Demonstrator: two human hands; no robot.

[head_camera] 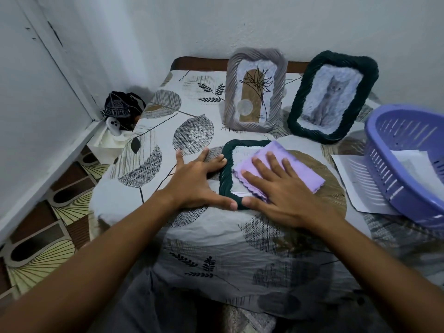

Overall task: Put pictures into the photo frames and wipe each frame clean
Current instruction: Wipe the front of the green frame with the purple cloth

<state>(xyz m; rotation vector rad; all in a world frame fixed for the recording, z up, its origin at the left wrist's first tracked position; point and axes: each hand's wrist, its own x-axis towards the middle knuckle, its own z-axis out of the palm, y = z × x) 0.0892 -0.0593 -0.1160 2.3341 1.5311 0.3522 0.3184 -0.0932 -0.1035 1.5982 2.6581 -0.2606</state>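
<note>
Two frames already stand upright at the back of the table (pixel 153 227), against the wall: a grey frame (pixel 255 91) holding a plant drawing and, to its right, a dark green frame (pixel 332 97) holding a cat picture; both look finished, though whether they have been wiped cannot be told. A third, the flat green frame (pixel 227 174), lies face up near the middle of the table and is in the wiping step. The left hand (pixel 194 181) rests open beside it, fingers spread, fingertips and thumb touching its left edge to steady it. The right hand (pixel 276 186) lies flat with straight fingers on a lilac cloth (pixel 305 176), pressing it onto the glass; it grips nothing. The cloth covers most of the pane, so what picture sits inside is not clear. At the right, a purple basket (pixel 408 164) sits on loose paper sheets (pixel 353 179), with more paper inside it. These may be further pictures, so more may remain after this frame is stood up.
</note>
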